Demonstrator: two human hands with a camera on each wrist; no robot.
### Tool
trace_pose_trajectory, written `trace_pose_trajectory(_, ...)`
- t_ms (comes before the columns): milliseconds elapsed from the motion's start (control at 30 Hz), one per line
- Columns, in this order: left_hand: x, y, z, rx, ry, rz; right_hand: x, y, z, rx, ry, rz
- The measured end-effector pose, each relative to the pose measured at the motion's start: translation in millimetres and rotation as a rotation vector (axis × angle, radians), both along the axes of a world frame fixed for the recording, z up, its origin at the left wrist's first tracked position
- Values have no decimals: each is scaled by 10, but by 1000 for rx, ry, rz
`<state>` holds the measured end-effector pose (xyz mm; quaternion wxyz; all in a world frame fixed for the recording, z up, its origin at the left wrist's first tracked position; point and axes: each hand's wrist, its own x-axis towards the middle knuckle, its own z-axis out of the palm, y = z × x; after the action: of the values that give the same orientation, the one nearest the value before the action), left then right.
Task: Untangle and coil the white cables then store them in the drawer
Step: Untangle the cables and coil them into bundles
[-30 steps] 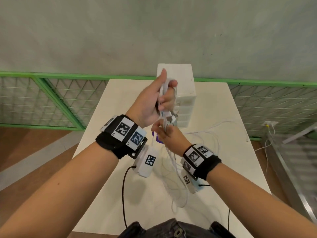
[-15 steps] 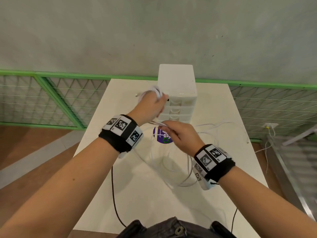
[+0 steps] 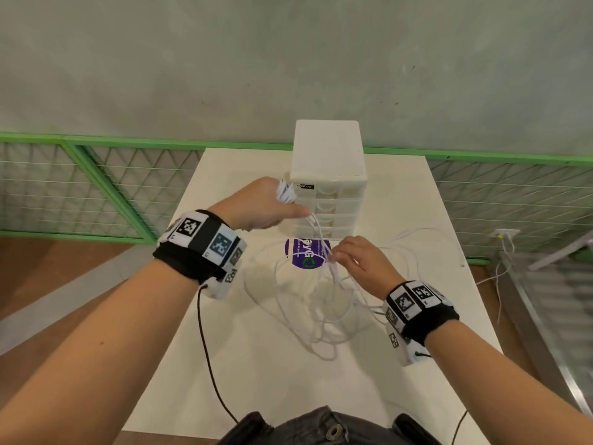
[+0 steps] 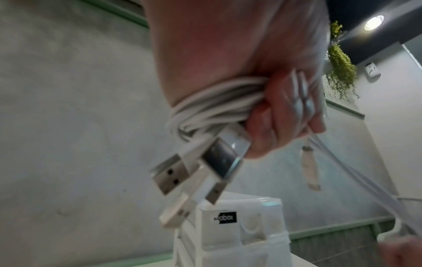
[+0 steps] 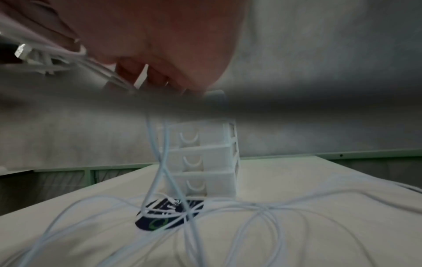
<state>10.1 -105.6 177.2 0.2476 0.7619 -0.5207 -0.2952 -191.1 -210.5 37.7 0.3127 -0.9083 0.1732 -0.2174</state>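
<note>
My left hand point(image 3: 266, 203) grips a bundle of coiled white cable point(image 3: 285, 191) just left of the white drawer unit point(image 3: 327, 175). In the left wrist view the coil point(image 4: 212, 106) wraps around the fingers and several USB plugs point(image 4: 196, 168) stick out below. Strands run from that hand down to my right hand point(image 3: 359, 261), which pinches them above the table. Loose white cable loops point(image 3: 308, 309) lie tangled on the table below both hands. In the right wrist view the cable strands point(image 5: 157, 159) hang down in front of the shut drawers point(image 5: 205, 162).
A purple round sticker point(image 3: 305, 255) lies on the white table point(image 3: 256, 380) in front of the drawer unit. One cable point(image 3: 426, 239) trails toward the table's right edge. A green mesh fence point(image 3: 96, 187) runs behind the table. Black wrist-camera cords point(image 3: 208, 348) hang near the front edge.
Both hands have come down from in front of the drawer unit. The left hand has turned palm down with the coil, and the right hand has moved right and lower along the strands.
</note>
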Motion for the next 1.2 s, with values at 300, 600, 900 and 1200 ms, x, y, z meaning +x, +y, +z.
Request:
trace_pose_trajectory(300,342,51,121,-404,-50,368,-429,-497,-410,86,425,-460)
trace_pose_trajectory(600,290,13,-3,-357,-18,425,-365,-624,-224,175,374,-594)
trace_pose_trajectory(900,-240,-156,133,-336,274,179,510,16,636,191,11,-129)
trace_pose_trajectory(1200,-108,128,-60,135,95,-24,378,-235,851,281,-354,-260)
